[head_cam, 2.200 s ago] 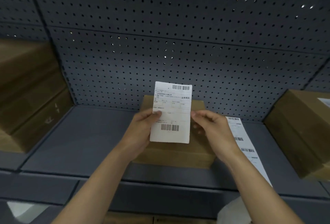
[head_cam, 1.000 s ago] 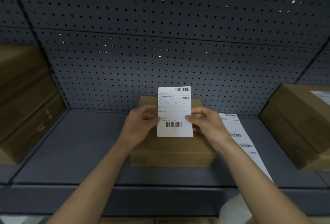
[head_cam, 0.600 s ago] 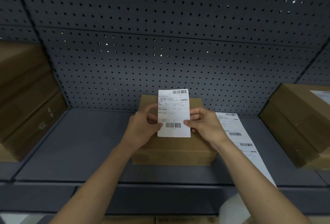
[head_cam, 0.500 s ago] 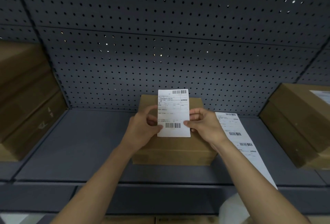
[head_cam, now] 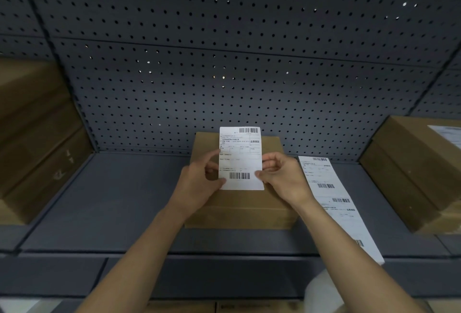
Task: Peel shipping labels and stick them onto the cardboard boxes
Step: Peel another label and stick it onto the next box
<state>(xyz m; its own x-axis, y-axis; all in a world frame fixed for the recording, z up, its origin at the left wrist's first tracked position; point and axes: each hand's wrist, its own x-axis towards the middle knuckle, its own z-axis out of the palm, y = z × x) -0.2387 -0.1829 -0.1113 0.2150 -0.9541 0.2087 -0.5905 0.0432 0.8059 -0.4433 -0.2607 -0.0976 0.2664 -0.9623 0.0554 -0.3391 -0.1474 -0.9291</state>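
A white rectangular shipping label, printed with one barcode at its top and another near its foot, is held upright and facing the camera over the top of a flat brown cardboard box. The box sits in the middle of a dark grey metal shelf. The left hand has its grip closed on the label's left edge: the thumb lies on the printed face near the lower left corner and the fingers are curled behind the sheet. The right hand grips the right edge in the same way, thumb on the front beside the lower barcode and fingers bent behind. The label's lower edge hangs over the box top; whether it touches the cardboard cannot be told. Just beside the box on the right, a long white strip of printed labels lies flat on the shelf, running from near the back to the front lip, partly hidden by the right forearm. Behind everything stands a dark grey perforated back panel. At the left end of the shelf is a stack of large brown cardboard cartons, well apart from the middle box. At the right end sits another large brown carton with a white sticker on its top face.
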